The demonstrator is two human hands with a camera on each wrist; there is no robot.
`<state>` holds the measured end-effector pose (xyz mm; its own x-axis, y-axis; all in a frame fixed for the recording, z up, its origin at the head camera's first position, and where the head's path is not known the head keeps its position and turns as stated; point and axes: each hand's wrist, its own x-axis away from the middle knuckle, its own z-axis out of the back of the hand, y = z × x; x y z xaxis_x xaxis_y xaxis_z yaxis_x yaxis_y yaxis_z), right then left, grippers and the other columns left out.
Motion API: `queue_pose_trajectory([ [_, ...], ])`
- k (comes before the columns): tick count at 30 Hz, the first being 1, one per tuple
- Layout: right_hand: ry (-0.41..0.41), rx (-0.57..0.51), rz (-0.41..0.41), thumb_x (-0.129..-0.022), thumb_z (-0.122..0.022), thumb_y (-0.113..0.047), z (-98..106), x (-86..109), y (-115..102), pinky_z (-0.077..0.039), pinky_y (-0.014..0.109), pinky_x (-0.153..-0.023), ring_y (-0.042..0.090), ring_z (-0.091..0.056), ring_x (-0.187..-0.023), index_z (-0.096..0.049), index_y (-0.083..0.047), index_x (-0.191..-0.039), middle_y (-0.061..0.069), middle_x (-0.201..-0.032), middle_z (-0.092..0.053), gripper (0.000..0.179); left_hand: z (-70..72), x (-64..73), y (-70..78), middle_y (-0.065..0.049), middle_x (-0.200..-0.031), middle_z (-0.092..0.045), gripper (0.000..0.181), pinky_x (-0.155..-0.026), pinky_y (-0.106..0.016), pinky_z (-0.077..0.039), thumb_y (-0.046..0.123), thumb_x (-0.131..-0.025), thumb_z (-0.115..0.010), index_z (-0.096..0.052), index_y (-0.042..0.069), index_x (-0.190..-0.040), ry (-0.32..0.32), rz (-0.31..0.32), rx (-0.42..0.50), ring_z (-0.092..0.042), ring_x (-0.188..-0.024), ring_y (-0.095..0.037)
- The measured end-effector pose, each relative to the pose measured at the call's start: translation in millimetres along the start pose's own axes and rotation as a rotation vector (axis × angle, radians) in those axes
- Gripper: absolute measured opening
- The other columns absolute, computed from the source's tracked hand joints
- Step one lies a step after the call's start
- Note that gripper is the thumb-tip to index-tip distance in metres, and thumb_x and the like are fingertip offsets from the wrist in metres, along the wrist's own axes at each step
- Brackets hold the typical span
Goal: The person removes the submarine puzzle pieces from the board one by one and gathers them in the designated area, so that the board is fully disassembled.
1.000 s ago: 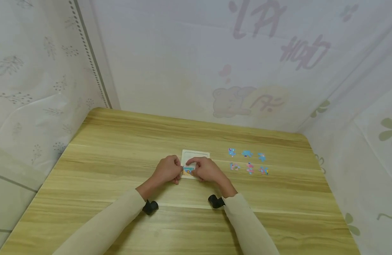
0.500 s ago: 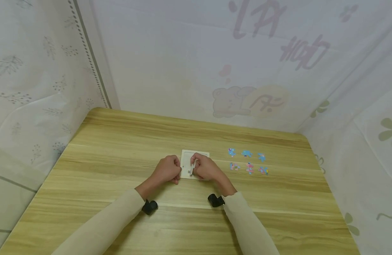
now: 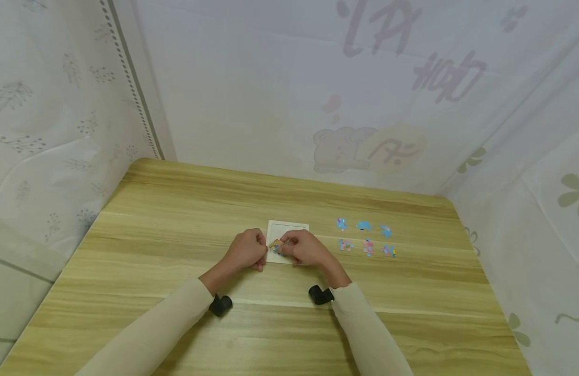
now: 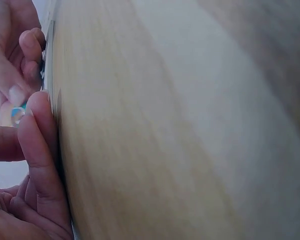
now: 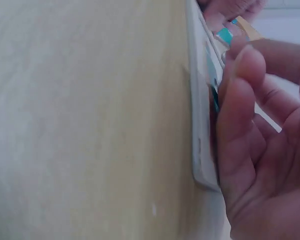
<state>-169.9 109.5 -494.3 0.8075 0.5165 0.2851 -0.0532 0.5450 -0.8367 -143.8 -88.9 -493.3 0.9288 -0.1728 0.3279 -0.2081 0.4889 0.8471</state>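
Note:
In the head view my right hand (image 3: 308,248) pinches a small jigsaw piece (image 3: 274,244) with orange, blue and teal print, low over the shallow white puzzle tray (image 3: 289,226). The orange part of the piece faces away from me, and my fingers hide its right side. At the tray's left edge my left hand (image 3: 249,249) grips with curled fingers, its fingertips right by the piece. The left wrist view shows the piece (image 4: 18,115) between both hands' fingertips. In the right wrist view the piece (image 5: 247,27) appears beyond my thumb and finger.
Right of the tray, several blue and pink jigsaw pieces (image 3: 363,225) lie in two rows on the wooden table (image 3: 186,209). Printed cloth hangings (image 3: 247,104) stand behind and at both sides. Black wrist cameras (image 3: 320,295) sit by the sleeves.
The piece lay print side up in the tray's lower left; my right hand tilted it up, showing its pale back, and now holds it turned round. My left hand has hardly moved.

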Motion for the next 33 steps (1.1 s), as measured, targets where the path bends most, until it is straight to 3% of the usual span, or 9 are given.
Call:
queue_pose_trajectory([
  [4, 0.002, -0.136, -0.019, -0.092, -0.066, -0.015, 4.7, 3.2, 0.7, -0.047, 0.022, -0.046, 0.012, -0.053, -0.046, -0.061, -0.006, -0.095, 0.006, -0.065, -0.06, 0.011, 0.0, 1.3, 0.1, -0.009, -0.059, -0.063, 0.003, -0.043, -0.024, -0.053, 0.002, -0.086, -0.054, -0.056, 0.001, -0.084, -0.004, -0.009, 0.003, -0.061, -0.043, -0.015],
  [8, 0.006, -0.161, -0.024, -0.09, -0.067, -0.014, 9.8, 6.4, 0.3, -0.05, 0.025, -0.046, 0.014, -0.057, -0.046, -0.058, -0.007, -0.093, 0.006, -0.062, -0.061, 0.012, -1.0, 1.9, 2.0, -0.009, -0.059, -0.063, 0.003, -0.043, -0.024, -0.053, 0.002, -0.086, -0.053, -0.056, 0.001, -0.084, -0.01, -0.009, 0.002, -0.061, -0.043, -0.016],
  [12, 0.009, -0.221, -0.017, -0.091, -0.067, -0.015, 15.7, 11.6, 1.4, -0.051, 0.026, -0.047, 0.016, -0.059, -0.047, -0.056, -0.005, -0.096, 0.004, -0.059, -0.06, 0.016, -1.5, 2.1, 3.8, -0.008, -0.059, -0.064, 0.004, -0.043, -0.023, -0.052, 0.002, -0.085, -0.052, -0.056, 0.001, -0.085, -0.005, -0.005, -0.008, -0.061, -0.042, -0.016],
  [17, 0.034, -0.35, 0.01, -0.091, -0.066, -0.011, 26.6, 21.2, 10.1, -0.047, 0.025, -0.049, 0.014, -0.053, -0.048, -0.06, -0.001, -0.103, 0.008, -0.069, -0.061, 0.017, -0.3, 3.3, 4.3, -0.009, -0.058, -0.063, 0.004, -0.043, -0.024, -0.053, 0.001, -0.084, -0.052, -0.057, 0.001, -0.085, 0.008, -0.004, -0.011, -0.061, -0.043, -0.018],
  [22, 0.088, -0.364, 0.015, -0.093, -0.064, -0.015, 41.3, 35.9, 21.7, -0.043, 0.024, -0.052, 0.013, -0.047, -0.052, -0.066, -0.001, -0.101, 0.011, -0.079, -0.059, 0.017, 1.6, 3.8, 3.1, -0.008, -0.057, -0.063, 0.004, -0.043, -0.025, -0.053, 0.001, -0.085, -0.053, -0.056, 0.002, -0.084, 0.013, -0.004, -0.015, -0.061, -0.043, -0.017],
  [28, 0.117, -0.368, -0.025, -0.097, -0.059, -0.019, 62.6, 63.7, 36.9, -0.049, 0.024, -0.052, 0.012, -0.052, -0.052, -0.065, 0.0, -0.101, 0.008, -0.087, -0.063, 0.02, 2.0, 3.5, 1.8, -0.008, -0.058, -0.063, 0.004, -0.043, -0.024, -0.053, 0.001, -0.085, -0.053, -0.056, 0.002, -0.084, 0.01, -0.012, -0.013, -0.06, -0.042, -0.016],
  [33, 0.15, -0.373, -0.081, -0.097, -0.057, -0.015, 80.6, 92.7, 53.7, -0.048, 0.025, -0.05, 0.011, -0.054, -0.05, -0.061, 0.003, -0.104, 0.005, -0.076, -0.06, 0.02, 0.5, 2.7, 2.5, -0.008, -0.059, -0.063, 0.003, -0.043, -0.024, -0.052, 0.002, -0.086, -0.054, -0.056, 0.002, -0.084, 0.007, -0.008, -0.015, -0.061, -0.043, -0.016],
])
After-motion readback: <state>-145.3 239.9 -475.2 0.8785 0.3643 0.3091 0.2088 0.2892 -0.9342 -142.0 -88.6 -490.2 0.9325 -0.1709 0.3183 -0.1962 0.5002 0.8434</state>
